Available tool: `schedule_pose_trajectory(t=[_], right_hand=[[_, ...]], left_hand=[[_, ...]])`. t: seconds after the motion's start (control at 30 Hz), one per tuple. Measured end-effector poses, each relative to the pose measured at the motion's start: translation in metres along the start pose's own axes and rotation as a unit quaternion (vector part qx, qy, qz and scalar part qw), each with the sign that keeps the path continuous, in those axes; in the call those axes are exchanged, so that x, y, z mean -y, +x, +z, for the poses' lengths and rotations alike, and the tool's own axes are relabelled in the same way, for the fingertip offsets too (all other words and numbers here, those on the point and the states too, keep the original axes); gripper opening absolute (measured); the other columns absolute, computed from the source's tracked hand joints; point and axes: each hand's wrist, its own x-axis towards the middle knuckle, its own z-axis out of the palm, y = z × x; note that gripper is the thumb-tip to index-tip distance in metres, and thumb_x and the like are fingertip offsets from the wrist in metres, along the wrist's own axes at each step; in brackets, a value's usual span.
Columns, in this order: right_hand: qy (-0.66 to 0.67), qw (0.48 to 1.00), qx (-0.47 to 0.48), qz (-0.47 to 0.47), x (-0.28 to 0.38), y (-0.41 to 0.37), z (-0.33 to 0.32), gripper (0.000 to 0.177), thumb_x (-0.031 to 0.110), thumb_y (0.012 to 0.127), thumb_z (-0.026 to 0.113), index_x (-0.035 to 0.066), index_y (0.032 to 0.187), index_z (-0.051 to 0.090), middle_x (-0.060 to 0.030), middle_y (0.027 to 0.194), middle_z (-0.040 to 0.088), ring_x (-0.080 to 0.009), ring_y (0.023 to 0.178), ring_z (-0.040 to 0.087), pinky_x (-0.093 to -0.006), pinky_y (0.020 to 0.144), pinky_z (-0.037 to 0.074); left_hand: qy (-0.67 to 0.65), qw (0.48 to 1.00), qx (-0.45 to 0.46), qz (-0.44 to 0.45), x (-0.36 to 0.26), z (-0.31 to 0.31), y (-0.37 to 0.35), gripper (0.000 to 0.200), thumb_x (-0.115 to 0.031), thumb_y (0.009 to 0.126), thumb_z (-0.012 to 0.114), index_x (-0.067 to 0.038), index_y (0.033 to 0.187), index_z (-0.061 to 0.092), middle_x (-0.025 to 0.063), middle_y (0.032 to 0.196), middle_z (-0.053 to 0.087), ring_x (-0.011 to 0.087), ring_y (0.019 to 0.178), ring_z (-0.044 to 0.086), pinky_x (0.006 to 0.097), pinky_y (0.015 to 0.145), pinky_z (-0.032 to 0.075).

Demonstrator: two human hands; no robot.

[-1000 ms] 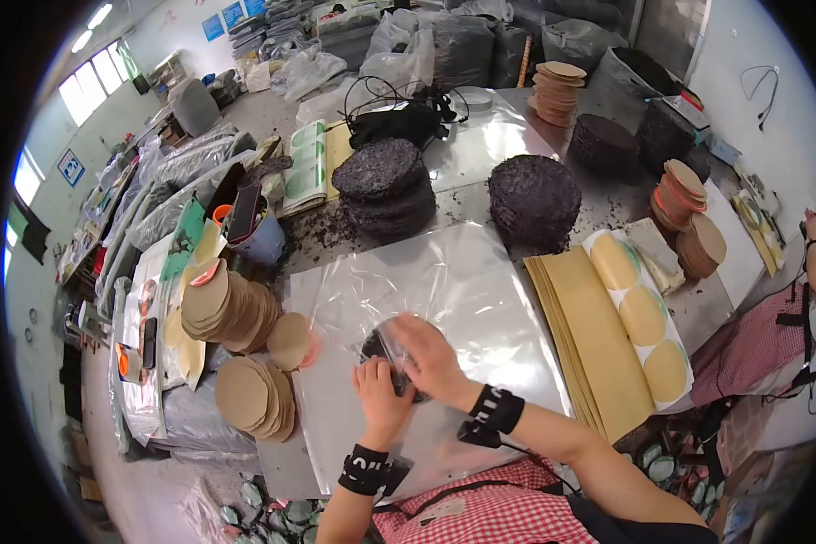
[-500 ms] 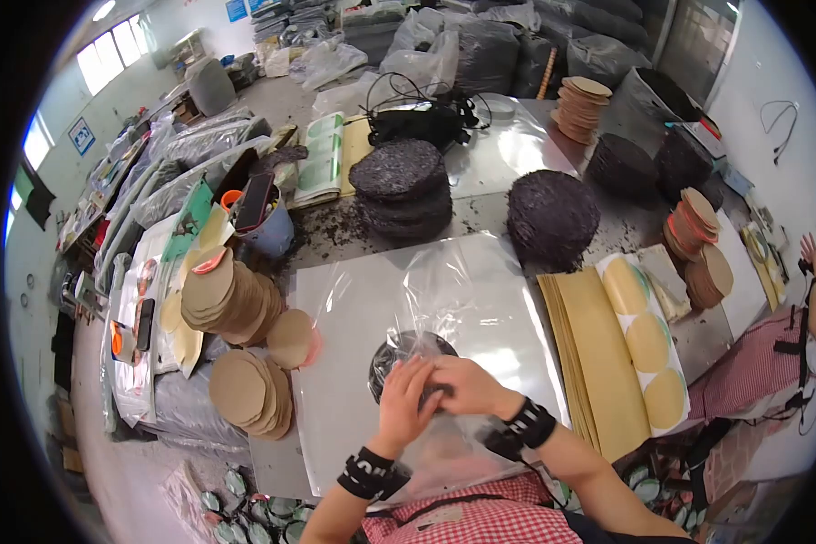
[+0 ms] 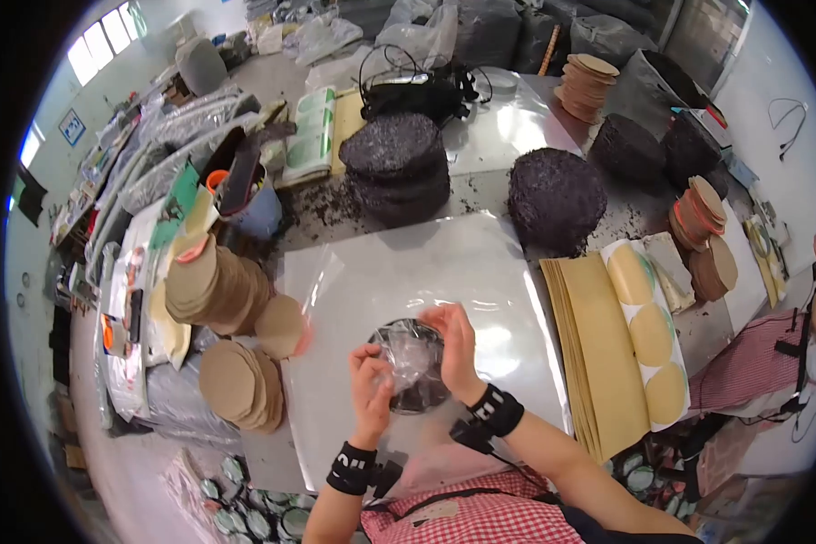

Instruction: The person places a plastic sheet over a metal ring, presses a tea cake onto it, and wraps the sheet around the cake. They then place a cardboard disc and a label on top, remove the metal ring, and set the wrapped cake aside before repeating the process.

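Note:
A round dark cake lies on the sheet-covered work surface in front of me, with crumpled clear plastic film gathered over its top. At the cake's left edge is my left hand, its fingers curled in and closed at the edge of the film. My right hand stands along the right side, fingers mostly stretched and bent slightly toward the film; its thumb is hidden. Beneath the cake spreads a large shiny clear sheet.
Brown paper discs are stacked at left, near a blue bucket. Dark round stacks and a dark lump stand behind. Yellow-brown paper sheets and round labels lie at right. Another person's checked apron shows at far right.
My hands were together on top of the cake; now they have parted to its two sides, uncovering the crumpled film. The camera view has shifted slightly.

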Motion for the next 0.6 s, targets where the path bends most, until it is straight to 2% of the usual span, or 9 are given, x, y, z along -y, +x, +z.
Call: schedule_pose_trajectory(t=[0.07, 0.1, 0.2, 0.23, 0.33, 0.37, 0.47, 0.5, 0.6], right_hand=[[-0.059, 0.998, -0.007, -0.024, 0.017, 0.009, 0.009, 0.028, 0.025, 0.101, 0.054, 0.0, 0.106, 0.066, -0.0163, 0.106, 0.068, -0.0303, 0.096, 0.066, -0.0384, 0.086, 0.053], [-0.119, 0.983, 0.103, -0.095, 0.016, -0.002, 0.01, 0.021, 0.018, 0.096, 0.061, 0.0, 0.106, 0.066, -0.017, 0.107, 0.068, -0.0334, 0.097, 0.065, -0.0399, 0.088, 0.053], [-0.24, 0.958, 0.111, -0.112, 0.013, -0.036, 0.01, 0.021, 0.009, 0.086, 0.068, 0.0, 0.105, 0.066, -0.0161, 0.109, 0.067, -0.0354, 0.1, 0.063, -0.0416, 0.09, 0.053], [-0.28, 0.944, 0.136, -0.107, 0.016, -0.022, 0.005, 0.019, 0.008, 0.085, 0.069, 0.0, 0.101, 0.066, -0.0153, 0.107, 0.066, -0.0351, 0.099, 0.063, -0.0415, 0.087, 0.053], [-0.392, 0.9, 0.186, -0.041, 0.029, -0.019, -0.006, 0.012, 0.007, 0.081, 0.071, 0.002, 0.091, 0.067, -0.0128, 0.099, 0.062, -0.0342, 0.096, 0.062, -0.0413, 0.077, 0.054], [-0.391, 0.901, 0.179, -0.058, 0.008, -0.019, -0.007, 0.013, 0.007, 0.081, 0.071, 0.003, 0.092, 0.066, -0.0138, 0.098, 0.061, -0.0342, 0.089, 0.063, -0.0413, 0.073, 0.054], [-0.406, 0.899, 0.158, -0.036, 0.002, -0.029, -0.005, 0.015, 0.007, 0.081, 0.072, 0.003, 0.095, 0.067, -0.0139, 0.101, 0.062, -0.0338, 0.088, 0.064, -0.0406, 0.073, 0.054], [-0.397, 0.905, 0.153, -0.011, 0.019, -0.029, -0.005, 0.009, 0.008, 0.084, 0.069, 0.004, 0.091, 0.067, -0.0113, 0.098, 0.062, -0.0326, 0.088, 0.065, -0.0409, 0.074, 0.055], [-0.391, 0.909, 0.138, -0.034, 0.041, -0.026, -0.012, 0.01, 0.007, 0.084, 0.067, 0.003, 0.093, 0.067, -0.0117, 0.095, 0.063, -0.0339, 0.086, 0.065, -0.0406, 0.073, 0.055]], left_hand=[[-0.058, 0.994, -0.059, -0.073, -0.016, 0.011, 0.004, 0.041, -0.019, 0.09, 0.072, -0.001, 0.123, 0.054, 0.0146, 0.13, 0.045, 0.0279, 0.123, 0.048, 0.0428, 0.106, 0.041], [-0.111, 0.984, -0.121, -0.073, -0.031, 0.022, 0.011, 0.039, -0.013, 0.086, 0.072, -0.001, 0.12, 0.057, 0.0176, 0.13, 0.049, 0.0345, 0.122, 0.05, 0.0468, 0.104, 0.042], [0.229, 0.971, -0.055, 0.033, -0.012, 0.023, 0.0, 0.047, -0.015, 0.082, 0.072, 0.001, 0.121, 0.054, 0.0203, 0.133, 0.05, 0.0385, 0.125, 0.048, 0.0457, 0.107, 0.038], [0.307, 0.95, 0.007, 0.053, -0.015, 0.023, 0.0, 0.057, -0.013, 0.076, 0.073, 0.002, 0.127, 0.052, 0.0223, 0.135, 0.05, 0.0439, 0.125, 0.048, 0.0546, 0.109, 0.038], [0.307, 0.951, 0.0, 0.043, -0.032, 0.031, 0.003, 0.066, -0.014, 0.073, 0.075, 0.003, 0.132, 0.05, 0.0213, 0.138, 0.05, 0.045, 0.128, 0.046, 0.0592, 0.114, 0.033], [0.347, 0.936, 0.034, 0.049, -0.041, 0.031, 0.003, 0.076, -0.017, 0.073, 0.075, 0.006, 0.14, 0.046, 0.0255, 0.147, 0.045, 0.0469, 0.138, 0.04, 0.0579, 0.118, 0.029], [0.356, 0.924, 0.142, 0.009, -0.04, 0.028, 0.01, 0.082, -0.02, 0.075, 0.073, 0.009, 0.146, 0.041, 0.0296, 0.153, 0.04, 0.0451, 0.146, 0.034, 0.055, 0.12, 0.028], [0.391, 0.903, 0.176, 0.0, -0.041, 0.026, 0.012, 0.087, -0.029, 0.079, 0.072, 0.011, 0.148, 0.038, 0.0316, 0.158, 0.034, 0.0444, 0.15, 0.03, 0.0533, 0.121, 0.027], [0.416, 0.894, 0.168, 0.013, -0.043, 0.028, 0.01, 0.087, -0.035, 0.081, 0.072, 0.011, 0.147, 0.04, 0.0315, 0.157, 0.035, 0.0432, 0.149, 0.032, 0.0531, 0.121, 0.027]])
